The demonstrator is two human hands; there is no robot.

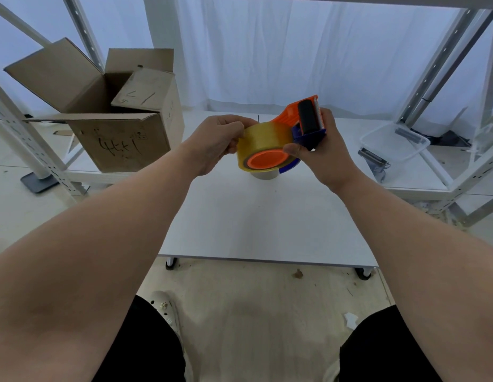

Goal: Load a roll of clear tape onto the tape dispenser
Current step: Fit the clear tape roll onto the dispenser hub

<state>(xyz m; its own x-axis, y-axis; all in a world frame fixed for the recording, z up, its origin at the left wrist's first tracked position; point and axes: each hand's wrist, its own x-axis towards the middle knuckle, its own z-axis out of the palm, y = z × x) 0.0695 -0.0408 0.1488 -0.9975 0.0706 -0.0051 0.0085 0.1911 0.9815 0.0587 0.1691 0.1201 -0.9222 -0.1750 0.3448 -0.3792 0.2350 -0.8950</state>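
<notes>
A yellowish clear tape roll (263,140) sits around the orange hub of an orange and blue tape dispenser (304,117), held in the air above the white table (262,216). My left hand (217,142) pinches the roll's left side. My right hand (319,153) grips the dispenser by its blue frame, with the black roller and the toothed blade at the top. A pale second roll (263,175) shows just below the held roll, resting on the table and mostly hidden.
An open cardboard box (113,125) stands at the back left. A clear plastic tray (394,142) lies on the low shelf to the right, with small dark items beside it. Metal shelf posts (444,62) frame both sides.
</notes>
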